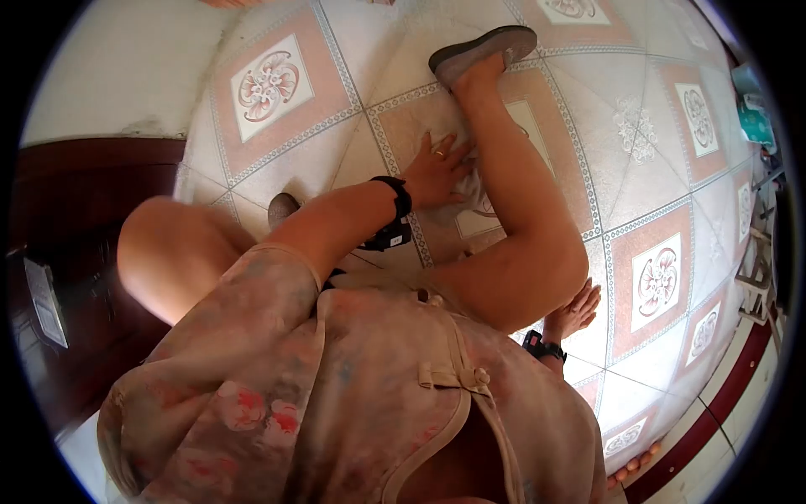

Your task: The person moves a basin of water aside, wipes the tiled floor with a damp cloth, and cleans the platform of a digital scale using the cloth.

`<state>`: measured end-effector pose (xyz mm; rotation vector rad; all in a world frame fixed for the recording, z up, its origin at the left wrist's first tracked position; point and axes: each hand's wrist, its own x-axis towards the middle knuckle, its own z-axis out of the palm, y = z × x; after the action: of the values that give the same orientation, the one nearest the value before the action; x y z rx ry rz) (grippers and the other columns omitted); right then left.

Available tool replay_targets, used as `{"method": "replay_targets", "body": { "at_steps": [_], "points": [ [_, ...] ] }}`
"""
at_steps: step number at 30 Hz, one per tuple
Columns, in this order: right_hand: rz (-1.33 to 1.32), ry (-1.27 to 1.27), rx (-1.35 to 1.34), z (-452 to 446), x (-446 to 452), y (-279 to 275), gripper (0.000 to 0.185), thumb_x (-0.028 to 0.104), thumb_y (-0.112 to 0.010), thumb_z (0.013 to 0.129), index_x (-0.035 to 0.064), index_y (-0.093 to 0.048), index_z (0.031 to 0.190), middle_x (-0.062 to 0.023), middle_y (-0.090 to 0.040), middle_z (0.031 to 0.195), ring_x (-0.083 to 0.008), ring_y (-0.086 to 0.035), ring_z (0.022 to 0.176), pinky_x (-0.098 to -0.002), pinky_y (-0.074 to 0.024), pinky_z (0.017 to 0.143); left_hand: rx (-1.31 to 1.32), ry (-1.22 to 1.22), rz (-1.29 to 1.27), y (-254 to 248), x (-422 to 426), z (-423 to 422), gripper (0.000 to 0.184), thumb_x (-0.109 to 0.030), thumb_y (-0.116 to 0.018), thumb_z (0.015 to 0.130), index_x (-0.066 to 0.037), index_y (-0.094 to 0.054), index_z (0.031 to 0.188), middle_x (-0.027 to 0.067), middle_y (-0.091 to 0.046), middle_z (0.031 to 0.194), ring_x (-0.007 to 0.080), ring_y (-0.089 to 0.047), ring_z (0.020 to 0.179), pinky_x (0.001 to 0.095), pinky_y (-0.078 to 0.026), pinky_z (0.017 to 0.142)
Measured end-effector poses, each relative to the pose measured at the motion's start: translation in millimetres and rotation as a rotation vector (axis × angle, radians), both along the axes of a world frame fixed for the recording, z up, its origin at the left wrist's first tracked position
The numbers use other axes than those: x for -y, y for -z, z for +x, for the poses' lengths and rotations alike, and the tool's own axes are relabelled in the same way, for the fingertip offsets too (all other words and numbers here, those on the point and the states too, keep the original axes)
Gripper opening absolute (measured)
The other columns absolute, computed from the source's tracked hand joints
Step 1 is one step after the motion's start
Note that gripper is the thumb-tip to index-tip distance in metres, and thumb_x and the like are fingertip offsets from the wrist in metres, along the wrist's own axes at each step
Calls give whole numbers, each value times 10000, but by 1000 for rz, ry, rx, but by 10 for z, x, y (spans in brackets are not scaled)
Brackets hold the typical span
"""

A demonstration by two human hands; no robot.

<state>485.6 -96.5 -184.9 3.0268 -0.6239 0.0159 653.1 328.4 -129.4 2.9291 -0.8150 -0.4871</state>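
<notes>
My left hand [438, 172], with a ring on one finger and a black wrist strap with a small device, lies with spread fingers low over the patterned tile floor [336, 160]. Its fingertips are beside my bent leg, over a pale, wrinkled patch [472, 186] that may be a thin cloth; I cannot tell whether they grip it. Beyond my knee, my right hand [578, 311] shows stretched fingers near the floor, partly hidden by the leg. It wears a black strap too, and nothing shows in it. A brown slip-on shoe [483, 55] is on my outstretched foot.
A dark red wooden panel [92, 193] with a metal plate [46, 302] stands at the left, beside a pale wall [117, 92]. At the right edge are a turquoise packet [756, 124] and a light stool-like frame [754, 281]. Toes or fingers [638, 464] show at lower right.
</notes>
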Motion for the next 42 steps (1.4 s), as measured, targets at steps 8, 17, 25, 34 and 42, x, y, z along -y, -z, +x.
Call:
{"method": "replay_targets", "body": {
  "at_steps": [8,17,25,34,42],
  "points": [
    [-8,-47,63,-57,31,24,520,395,-371,1035,262,-366,1538,-71,-311,1614,-286,-271,1486,-555,-177,1181,68,-230,-46,89,-336,-313,577,-207,-601,898,-98,-437,1441,168,-428,1480,392,-468,1304,520,-390,1073],
    [-17,-65,93,-42,29,33,513,365,-397,1036,230,-372,1531,-88,-331,1597,-302,-311,1462,-583,-233,1150,204,-660,-422,-396,-1100,-12,364,-114,-554,871,-58,-586,1230,219,-599,1214,408,-596,1081,480,-477,947],
    [-9,-33,65,-15,-16,54,530,368,-378,1038,225,-343,1548,-73,-296,1619,-280,-275,1484,-576,-202,1160,369,-902,-297,-263,-1621,-122,512,-167,-608,862,-95,-493,1356,210,-519,1378,442,-516,1222,520,-464,996],
    [-45,-48,82,-30,0,57,522,380,-412,1022,250,-378,1527,-63,-331,1600,-265,-287,1475,-557,-219,1153,-215,-816,177,-577,-1910,-766,262,-122,-607,861,5,-701,1069,224,-711,1036,355,-703,958,462,-561,802],
    [48,419,91,-219,486,106,551,462,-323,1056,193,-364,1535,-27,-362,1584,-225,-327,1460,-515,-255,1141,-666,-314,414,225,-2013,-2081,187,-177,-621,911,-68,-721,1026,158,-689,845,333,-690,761,454,-538,585]
  ]
}}
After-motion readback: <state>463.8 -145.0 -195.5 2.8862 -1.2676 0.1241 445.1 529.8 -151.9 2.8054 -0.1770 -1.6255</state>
